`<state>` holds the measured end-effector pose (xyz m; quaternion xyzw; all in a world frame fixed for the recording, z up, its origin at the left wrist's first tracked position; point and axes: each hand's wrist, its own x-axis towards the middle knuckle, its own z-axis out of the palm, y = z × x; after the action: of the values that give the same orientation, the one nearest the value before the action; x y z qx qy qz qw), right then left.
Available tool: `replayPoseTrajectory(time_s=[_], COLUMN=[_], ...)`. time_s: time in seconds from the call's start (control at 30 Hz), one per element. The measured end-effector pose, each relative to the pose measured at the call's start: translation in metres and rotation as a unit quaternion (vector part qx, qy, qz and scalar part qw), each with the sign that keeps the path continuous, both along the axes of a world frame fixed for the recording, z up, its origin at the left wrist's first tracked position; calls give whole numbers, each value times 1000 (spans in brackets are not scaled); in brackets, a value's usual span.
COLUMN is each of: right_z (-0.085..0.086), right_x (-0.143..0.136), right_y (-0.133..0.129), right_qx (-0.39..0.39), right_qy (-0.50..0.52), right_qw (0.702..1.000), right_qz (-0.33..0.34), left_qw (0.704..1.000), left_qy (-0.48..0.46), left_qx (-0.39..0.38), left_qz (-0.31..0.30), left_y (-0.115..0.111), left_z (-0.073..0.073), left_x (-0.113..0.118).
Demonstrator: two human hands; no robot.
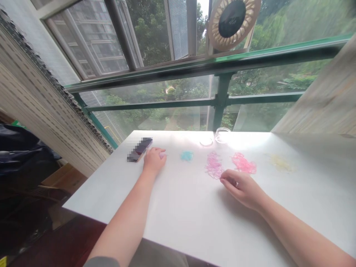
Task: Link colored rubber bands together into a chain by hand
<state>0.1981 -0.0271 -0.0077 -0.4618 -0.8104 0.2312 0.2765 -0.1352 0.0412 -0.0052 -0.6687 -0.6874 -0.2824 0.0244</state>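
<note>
My left hand point(154, 160) rests on the white table beside a phone, its fingers spread around a small lilac heap point(162, 155) that it partly covers. My right hand point(241, 186) is closed in a pinch at the lower right edge of a purple pile of thin loops or strands, like small rubber bands point(213, 165). What sits between those fingertips, if anything, is too small to make out. Behind the right hand lies a pink-red pile point(243, 163) of similar strands. A blue heap point(187, 155) lies between my hands, and a pale yellow one point(282, 163) is farther right.
At the table's far edge stand a clear round container point(223, 135) and a clear ring-like lid point(206, 141). The phone point(139, 149) lies at the left. A green railing point(219, 100) and windows rise behind the white table point(178, 207); a round fan point(232, 20) hangs above.
</note>
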Motion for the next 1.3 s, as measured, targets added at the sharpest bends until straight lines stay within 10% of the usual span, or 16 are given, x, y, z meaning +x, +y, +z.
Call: replayPoseTrajectory(time_s=[0.2, 0.63, 0.83, 1.0, 1.3], right_z=[3, 1, -4, -9, -6], right_x=[-1, 0, -1, 1, 5], right_y=[-1, -1, 2, 5, 4], right_qx=[-9, 11, 23, 36, 28], right_qy=[-1, 10, 18, 59, 77], right_qw=[1000, 1000, 1000, 997, 996], right_qz=[-3, -1, 5, -22, -32], left_qw=[995, 998, 989, 910, 881], left_qy=[32, 19, -8, -98, -203], left_qx=[-67, 43, 59, 54, 10], left_qz=[64, 34, -135, -399, -427], left_y=[9, -1, -21, -34, -40], left_z=[-6, -4, 0, 8, 4], left_x=[6, 20, 66, 128, 153])
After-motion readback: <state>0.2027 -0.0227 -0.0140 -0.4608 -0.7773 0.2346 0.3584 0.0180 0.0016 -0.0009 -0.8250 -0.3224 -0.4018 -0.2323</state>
